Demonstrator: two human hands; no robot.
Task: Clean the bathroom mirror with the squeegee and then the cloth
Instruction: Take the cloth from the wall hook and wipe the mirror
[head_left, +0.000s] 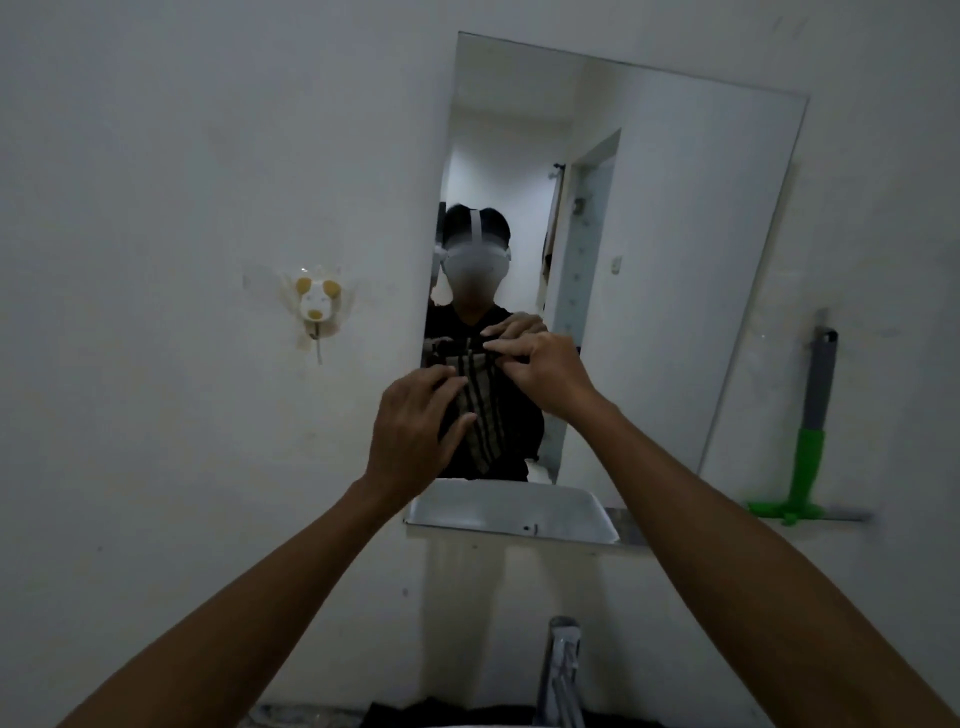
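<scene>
Mirror (675, 234) on the white wall (182, 156), frameless and tilted in this wide view, and right in front of its lower left part both hands are up with the cloth (480, 410). It's a dark cloth with pale stripes, hanging lengthwise between the hands. Left hand (415, 431) grasps its lower left side, thumb over the front and fingers curled behind the fabric. Right hand (550, 374) pinches the top edge, fingertips drawn together on it. Whether the cloth touches the glass, I can't tell; the reflection shows the same hands and cloth just behind.

Squeegee (810, 441) out on the right, well clear of both hands: green head at the bottom, grey handle leaning up against the wall beside the mirror's right edge, standing on a narrow ledge (631, 527) under the mirror. Left of the mirror, a small dog-shaped hook (316, 304) is stuck to the wall. Bottom centre, a chrome faucet (561, 670) pokes up into view.
</scene>
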